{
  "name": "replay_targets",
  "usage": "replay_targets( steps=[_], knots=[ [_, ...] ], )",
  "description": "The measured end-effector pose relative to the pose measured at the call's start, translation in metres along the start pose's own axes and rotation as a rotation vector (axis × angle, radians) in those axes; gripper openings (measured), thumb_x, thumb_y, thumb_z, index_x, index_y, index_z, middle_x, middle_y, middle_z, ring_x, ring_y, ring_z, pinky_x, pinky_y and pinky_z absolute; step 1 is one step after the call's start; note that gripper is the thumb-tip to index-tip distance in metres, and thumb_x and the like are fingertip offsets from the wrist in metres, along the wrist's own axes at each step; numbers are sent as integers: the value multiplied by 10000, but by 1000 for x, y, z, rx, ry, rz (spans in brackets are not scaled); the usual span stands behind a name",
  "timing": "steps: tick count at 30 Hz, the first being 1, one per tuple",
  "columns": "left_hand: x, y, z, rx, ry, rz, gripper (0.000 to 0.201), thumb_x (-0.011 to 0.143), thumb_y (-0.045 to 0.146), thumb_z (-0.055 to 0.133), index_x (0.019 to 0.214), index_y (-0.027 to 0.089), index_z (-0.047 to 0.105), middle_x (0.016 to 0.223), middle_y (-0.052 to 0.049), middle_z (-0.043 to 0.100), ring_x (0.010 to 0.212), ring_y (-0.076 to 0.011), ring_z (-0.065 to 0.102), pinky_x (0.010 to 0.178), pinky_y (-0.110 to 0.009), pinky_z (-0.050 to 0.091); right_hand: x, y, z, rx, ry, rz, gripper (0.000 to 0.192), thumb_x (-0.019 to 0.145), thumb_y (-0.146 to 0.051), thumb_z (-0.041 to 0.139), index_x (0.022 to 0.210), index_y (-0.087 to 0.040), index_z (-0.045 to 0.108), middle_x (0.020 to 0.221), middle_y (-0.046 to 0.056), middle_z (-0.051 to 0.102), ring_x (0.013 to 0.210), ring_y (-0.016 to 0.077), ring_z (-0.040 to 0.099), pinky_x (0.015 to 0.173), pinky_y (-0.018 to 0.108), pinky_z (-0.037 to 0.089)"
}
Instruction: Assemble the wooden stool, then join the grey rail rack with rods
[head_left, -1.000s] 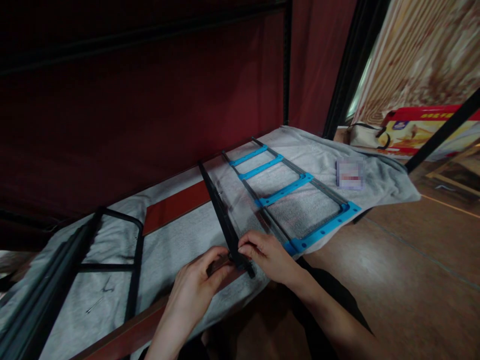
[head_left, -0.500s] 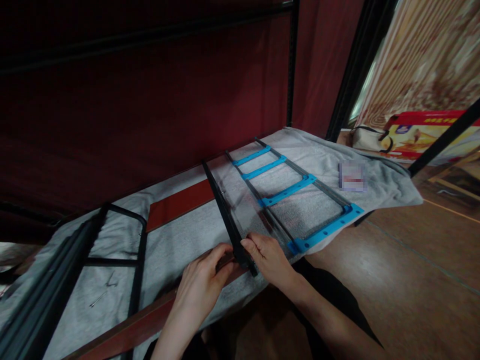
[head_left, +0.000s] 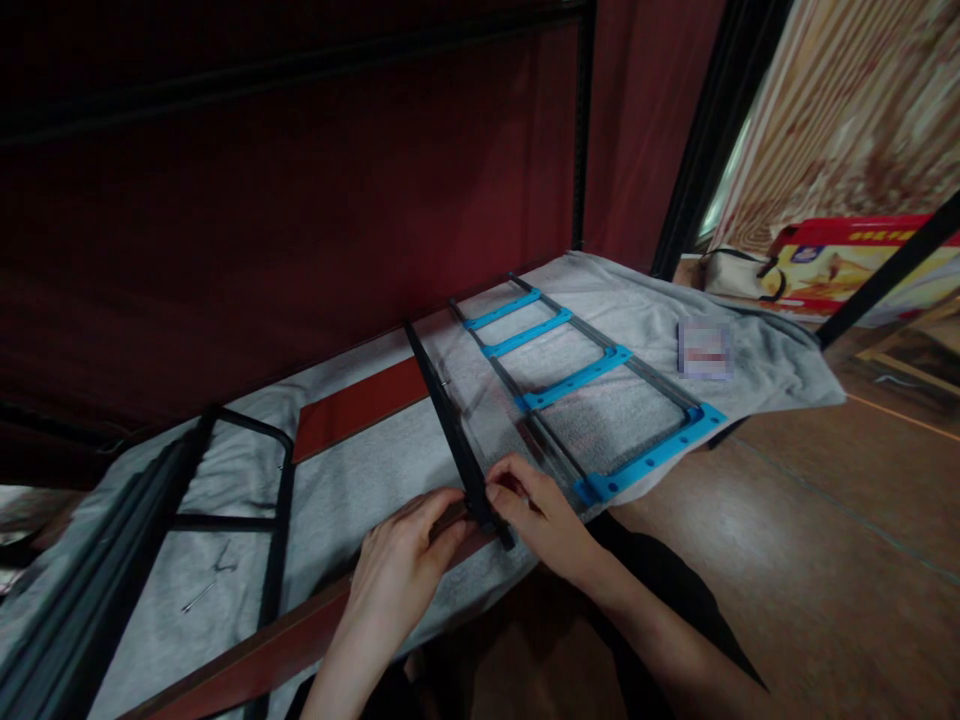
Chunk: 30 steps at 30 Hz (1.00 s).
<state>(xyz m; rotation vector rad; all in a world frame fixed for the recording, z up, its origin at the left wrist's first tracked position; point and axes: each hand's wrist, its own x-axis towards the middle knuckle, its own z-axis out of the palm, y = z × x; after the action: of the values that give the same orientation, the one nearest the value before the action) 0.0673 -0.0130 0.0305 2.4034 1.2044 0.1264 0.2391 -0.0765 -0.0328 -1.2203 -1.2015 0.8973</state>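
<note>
On the grey cloth point(head_left: 360, 470), both hands' grip pinching the black bar point(head_left: 450, 430); label point(head_left: 705, 350) unreadable.

Open grey towel point(head_left: 360, 470) between black bar point(head_left: 450, 430) and black tube frame point(head_left: 274, 520) at left: room for a hand there. Right of the bar, blocked by blue-and-black ladder frame point(head_left: 592, 400); towel showing only between its rungs. Behind, shut in by dark red wall point(head_left: 300, 220) and black upright post point(head_left: 581, 130). Clear brown floor point(head_left: 810, 560) at right.
</note>
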Motion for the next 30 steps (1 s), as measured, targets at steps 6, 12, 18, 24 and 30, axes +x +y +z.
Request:
replay_targets(
  steps=[6, 12, 18, 24, 30],
  knots=[
    [-1, 6, -2, 25, -22, -32, 215, 906, 252, 479, 1059, 258, 631, 1017, 4, 758, 948, -222, 709, 771, -307, 488, 3, 6, 3, -40, -27, -11, 213, 991, -366, 481, 839, -225, 531, 686, -41, 539, 652, 119, 540, 619, 233, 393],
    [-1, 9, -1, 26, -22, -22, 184, 902, 232, 475, 1028, 252, 607, 1030, -8, 747, 959, -225, 704, 781, -308, 476, 6, 6, 9, -246, 14, 28, 434, 1019, -488, 387, 673, -231, 437, 607, -41, 477, 585, 122, 509, 572, 249, 343],
    [0, 8, -2, 55, -20, -48, 221, 903, 231, 480, 1072, 262, 619, 1041, -5, 749, 957, -231, 704, 783, -314, 461, -1, 3, 2, -194, 8, 46, 397, 1030, -503, 333, 792, -229, 495, 694, -21, 548, 667, 144, 554, 653, 275, 384],
    [-2, 8, -2, 59, -22, -32, 236, 914, 221, 478, 1082, 272, 635, 1062, -4, 751, 977, -225, 700, 794, -302, 447, -3, 4, -13, -27, -72, -17, 195, 994, -388, 483, 980, -214, 570, 865, -8, 605, 819, 139, 576, 719, 253, 431],
    [-2, 7, 0, 92, -17, -7, 236, 920, 228, 479, 1083, 269, 647, 1079, -20, 745, 994, -227, 693, 789, -299, 448, -1, 9, -10, -165, -96, -64, 264, 1022, -416, 418, 885, -220, 530, 791, -19, 554, 755, 133, 543, 693, 262, 411]
  ],
)
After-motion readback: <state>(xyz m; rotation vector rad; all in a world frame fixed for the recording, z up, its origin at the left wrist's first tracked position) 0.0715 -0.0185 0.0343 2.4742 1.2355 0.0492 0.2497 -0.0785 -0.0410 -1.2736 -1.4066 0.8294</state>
